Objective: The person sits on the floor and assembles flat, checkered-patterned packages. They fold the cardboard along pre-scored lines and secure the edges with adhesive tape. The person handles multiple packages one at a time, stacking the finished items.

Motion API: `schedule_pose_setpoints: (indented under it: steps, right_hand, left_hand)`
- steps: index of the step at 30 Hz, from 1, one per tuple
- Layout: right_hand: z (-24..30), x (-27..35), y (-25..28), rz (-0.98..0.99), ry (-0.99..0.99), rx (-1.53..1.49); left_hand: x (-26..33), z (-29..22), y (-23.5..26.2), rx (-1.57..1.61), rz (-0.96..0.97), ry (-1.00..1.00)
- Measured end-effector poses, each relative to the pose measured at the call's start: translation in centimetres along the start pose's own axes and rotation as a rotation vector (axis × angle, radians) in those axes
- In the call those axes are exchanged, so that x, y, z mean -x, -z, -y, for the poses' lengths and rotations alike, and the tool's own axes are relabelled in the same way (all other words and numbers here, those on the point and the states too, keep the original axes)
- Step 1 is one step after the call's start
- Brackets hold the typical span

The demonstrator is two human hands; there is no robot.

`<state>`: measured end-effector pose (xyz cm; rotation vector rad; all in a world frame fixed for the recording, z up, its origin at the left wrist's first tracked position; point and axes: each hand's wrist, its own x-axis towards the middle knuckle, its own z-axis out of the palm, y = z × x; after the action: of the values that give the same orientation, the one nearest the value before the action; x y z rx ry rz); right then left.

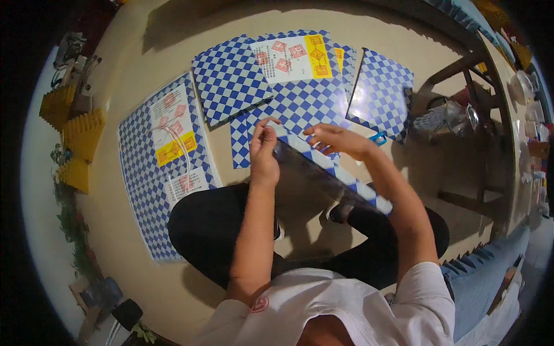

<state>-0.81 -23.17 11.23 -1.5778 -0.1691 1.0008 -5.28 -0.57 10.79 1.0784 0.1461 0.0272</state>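
My left hand [265, 154] is closed on the upper left corner of a checked panel [359, 187]. Blue and white diamonds show along the panel's far edge, and its dark glossy side faces me. It slants down to the right above my knees, with its lower end by my right forearm. My right hand [337, 141] hovers just past the panel's far edge, fingers loosely bent and apart, with nothing visible in them. Beyond both hands, a large checked sheet [306, 106] lies on the floor. A small blue plastic item [378, 138] shows beside my right wrist.
A checked piece [231, 78] lies overlapping the large sheet, and another [384, 86] lies at the right. A long checked pack [138, 138] with a white cord [188, 158] lies left. A wooden stool [485, 86], a clear plastic bag [441, 121] and a blue-grey cushion [490, 282] stand right.
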Motion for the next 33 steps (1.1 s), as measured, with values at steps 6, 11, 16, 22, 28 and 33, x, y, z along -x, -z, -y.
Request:
schedule_pose_setpoints:
  steps: [6, 11, 16, 22, 28, 33]
  right_hand:
    - [-2.5, 11.5, 4.8, -0.216, 0.08, -0.576]
    - [-2.3, 14.1, 3.3, -0.316, 0.178, -0.095]
    - [-3.6, 15.1, 1.1, -0.414, 0.161, -0.201]
    - [-2.8, 15.2, -0.2, -0.639, 0.193, -0.481]
    - [-1.0, 16.8, -1.0, -0.651, 0.104, -0.677]
    - [-1.5, 16.6, -1.6, -0.614, 0.037, -0.771]
  left_hand:
    - [-2.0, -3.7, 1.3, 0.05, -0.464, -0.042]
    - [-4.4, -7.8, 3.8, 0.165, -0.551, 0.17]
    - [-4.7, -11.1, 1.6, 0.135, -0.463, 0.344]
    - [-3.9, -8.2, 5.7, 0.074, -0.155, 0.424]
    - [-1.9, -5.3, 3.8, -0.126, -0.227, 0.493]
    - [-2.6, -5.5, 4.4, -0.168, -0.252, 0.538]
